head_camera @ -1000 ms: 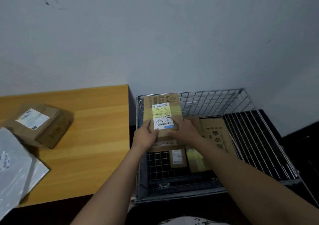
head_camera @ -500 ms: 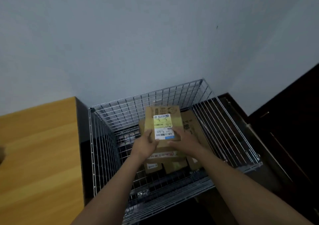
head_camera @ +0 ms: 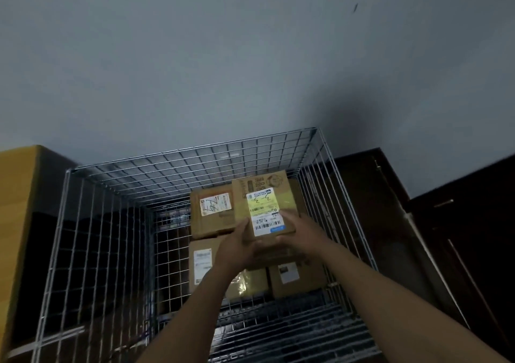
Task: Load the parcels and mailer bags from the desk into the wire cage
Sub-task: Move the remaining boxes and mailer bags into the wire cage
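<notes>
1. Both hands grip one brown parcel [head_camera: 264, 203] by its near end. The left hand [head_camera: 237, 247] curls round the near-left corner, and the right hand [head_camera: 299, 230] clasps the near-right edge with its fingers lapping over the white-and-yellow label.
2. That parcel is inside the wire cage [head_camera: 195, 162], toward the back right corner, above other boxes; I cannot tell whether it rests on them.
3. Just left of it lies a back box [head_camera: 211, 212] with a scribbled label. Nearer me lie a left box [head_camera: 202, 262] and a right box [head_camera: 295, 276], with a yellow packet [head_camera: 248, 283] between them.
4. The worktop [head_camera: 19, 173] stands just left of the cage, and a dark cabinet [head_camera: 459, 223] stands to its right.
</notes>
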